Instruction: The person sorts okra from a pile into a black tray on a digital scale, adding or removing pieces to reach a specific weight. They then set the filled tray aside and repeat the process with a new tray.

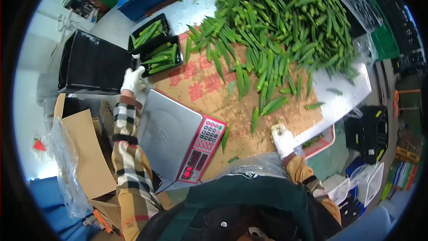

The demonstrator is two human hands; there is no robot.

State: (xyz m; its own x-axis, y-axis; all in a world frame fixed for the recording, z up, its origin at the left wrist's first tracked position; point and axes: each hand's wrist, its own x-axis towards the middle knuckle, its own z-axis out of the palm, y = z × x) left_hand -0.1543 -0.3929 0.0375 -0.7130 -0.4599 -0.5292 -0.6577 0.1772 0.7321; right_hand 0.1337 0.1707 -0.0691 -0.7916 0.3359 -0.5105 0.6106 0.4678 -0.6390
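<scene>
My left hand (132, 80), in a white glove, is at the near left corner of a black tray (167, 68) of green okra pods (161, 58). Its fingers look closed on the tray's edge, though the grip is partly hidden. Just behind is a second black tray (166, 21) with okra. My right hand (282, 140), also gloved in white, rests at the cardboard's near right edge with its fingers curled and nothing visible in them. A scale (167, 129) with a red-framed keypad and a lit red display stands between my arms, its platform bare.
A large okra heap (285, 18) spreads over the flattened cardboard (214, 93) on a metal table (356, 82). A black crate-like box (96, 64) stands left, above an open cardboard box (87, 151). Plastic crates (368, 129) stand at the right.
</scene>
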